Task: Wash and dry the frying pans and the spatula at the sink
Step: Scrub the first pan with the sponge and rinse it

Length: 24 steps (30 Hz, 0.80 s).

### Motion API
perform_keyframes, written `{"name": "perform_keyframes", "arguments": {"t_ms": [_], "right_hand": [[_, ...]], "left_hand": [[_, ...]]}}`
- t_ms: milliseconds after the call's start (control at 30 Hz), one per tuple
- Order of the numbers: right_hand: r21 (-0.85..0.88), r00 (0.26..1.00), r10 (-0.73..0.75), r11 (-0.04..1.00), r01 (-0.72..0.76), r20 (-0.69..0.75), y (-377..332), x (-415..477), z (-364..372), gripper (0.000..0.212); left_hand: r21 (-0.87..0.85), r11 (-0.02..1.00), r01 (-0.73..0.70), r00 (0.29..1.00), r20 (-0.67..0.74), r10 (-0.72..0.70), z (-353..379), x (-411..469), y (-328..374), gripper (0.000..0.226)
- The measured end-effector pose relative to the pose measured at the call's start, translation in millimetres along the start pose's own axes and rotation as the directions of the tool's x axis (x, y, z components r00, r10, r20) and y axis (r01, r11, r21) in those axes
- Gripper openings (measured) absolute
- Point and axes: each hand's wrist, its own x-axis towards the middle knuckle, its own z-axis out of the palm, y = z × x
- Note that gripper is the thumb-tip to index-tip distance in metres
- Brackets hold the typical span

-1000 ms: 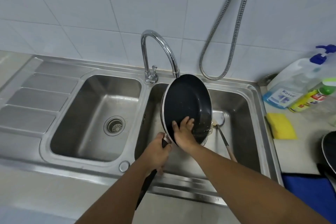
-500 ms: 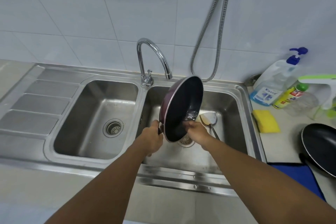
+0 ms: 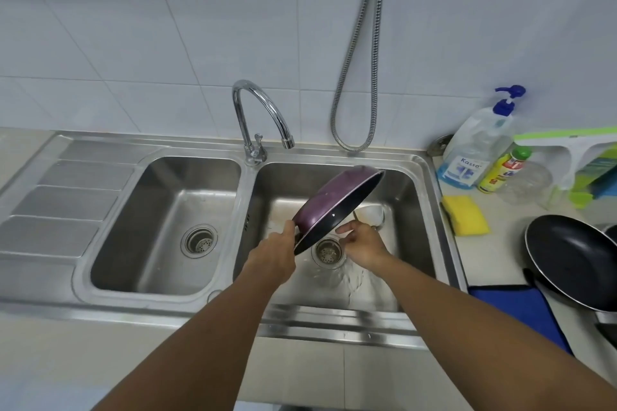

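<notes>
Tiled wall [image 3: 133, 43]: fills the upper half of the frame. Sink [image 3: 167, 310]: steel, spanning the middle; its ribbed drainboard [image 3: 66, 197] lies at centre left. Left basin [image 3: 160, 197]: left of centre, holding nothing but its drain [image 3: 199, 241], with free room from wall to wall. Right basin [image 3: 410, 210]: centre right, its floor wet near the front.

Black pan [image 3: 574, 260]: at the right edge on the counter, partly cut off by the frame, its near rim overlapping the blue cloth [image 3: 514, 307] at lower right. Purple pan [image 3: 329, 203]: held in the air over the right basin, tilted steeply, its underside to the upper left and its dark inside to the lower right. Its upper rim stays within the back edge of the basin and below the tap [image 3: 263, 103], apart from it.

Hose [image 3: 360, 60]: hangs in a loop down the wall behind the right basin. Bottle [image 3: 474, 147]: stands at upper right against the wall.

Left hand [image 3: 273, 252]: clenched around the purple pan's low end, the handle hidden under it. Right hand [image 3: 362, 243]: just right of that pan, fingers loose, grasping nothing, forefinger tip at the low rim.

Sponge [image 3: 465, 215]: yellow, on the counter just beside the right basin's edge. Spatula [image 3: 372, 212]: lies in the right basin, its pale head showing behind the purple pan. Right drain [image 3: 327, 252]: shows between the two hands.
</notes>
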Motion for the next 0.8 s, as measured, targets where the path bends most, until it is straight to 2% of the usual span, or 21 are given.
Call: {"name": "perform_keyframes", "arguments": {"t_ms": [100,233,333,400,467,533,600,700,733,800], "right_hand": [[-0.020,0.994,-0.031,0.999,0.029,-0.103,-3.3,-3.6,-4.5,0.017],[-0.151,1.000,-0.026,0.988,0.027,0.009,-8.3,-9.6,-9.5,0.026],[-0.193,0.998,-0.055,0.980,0.055,0.005,-5.2,-15.9,-13.3,0.029],[-0.188,0.995,-0.077,0.980,0.063,-0.068,-2.1,-20.2,-14.5,0.030],[-0.101,0.988,-0.059,0.994,0.045,-0.141,2.0,-24.5,-16.8,0.033],[-0.005,0.987,-0.037,0.999,0.036,-0.155,10.1,-27.1,-18.6,0.025],[-0.032,0.984,-0.058,0.998,0.054,-0.168,17.7,-29.8,-19.3,0.020],[-0.061,0.950,-0.059,0.997,0.042,-0.306,21.0,-30.5,-17.0,0.046],[0.000,0.938,-0.006,1.000,0.007,-0.347,19.4,-30.2,-15.1,0.055],[0.243,0.942,0.115,0.969,-0.036,-0.317,14.7,-27.2,-13.5,0.066]], "left_hand": [[-0.105,0.994,0.018,0.998,0.058,-0.012,-1.1,-0.7,6.5,0.037],[-0.282,0.949,0.143,0.983,0.152,-0.103,0.2,-1.3,11.6,0.025],[-0.473,0.847,0.245,0.964,0.214,-0.160,9.1,-4.3,11.0,0.021],[-0.616,0.727,0.303,0.949,0.266,-0.171,13.8,-9.7,12.2,0.020],[-0.732,0.590,0.341,0.938,0.309,-0.159,16.9,-14.2,13.4,0.020],[-0.797,0.468,0.382,0.923,0.350,-0.158,19.5,-15.1,13.1,0.020],[-0.808,0.420,0.412,0.910,0.382,-0.159,23.1,-11.5,10.4,0.018],[-0.818,0.393,0.419,0.905,0.409,-0.114,25.8,-9.4,7.5,0.022],[-0.831,0.361,0.422,0.903,0.419,-0.092,27.1,-10.2,7.0,0.022],[-0.841,0.340,0.420,0.903,0.425,-0.064,30.7,-13.1,4.8,0.020]]}}
